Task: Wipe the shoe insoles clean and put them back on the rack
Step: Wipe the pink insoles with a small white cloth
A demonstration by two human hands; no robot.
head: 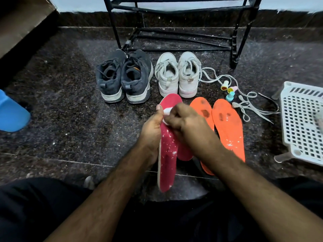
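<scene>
Insoles: four are in view, low in the centre of the frame. One pink insole (167,159) is held up off the floor, tilted on its long edge, speckled with white flecks. The left hand (151,130) grips it along its left edge, thumb up near the top. The right hand (183,119) is curled around a small white wipe (167,111) and presses it against the upper part of the same insole. A second pink insole (183,151) lies on the floor behind the held one, mostly covered by the hands. Two orange insoles (229,126) lie flat side by side just right of the hands, both with dark stains near the toe end and white flecks lower down.

Beyond the insoles, a pair of dark grey sneakers (122,75) and a pair of white sneakers (178,74) stand heels toward the camera. A black metal rack (176,7) stands behind them at top centre. Loose white laces (244,103) and three small coloured bottles (229,89) lie right of the white sneakers. A white plastic basket (300,119) sits at the right edge.
</scene>
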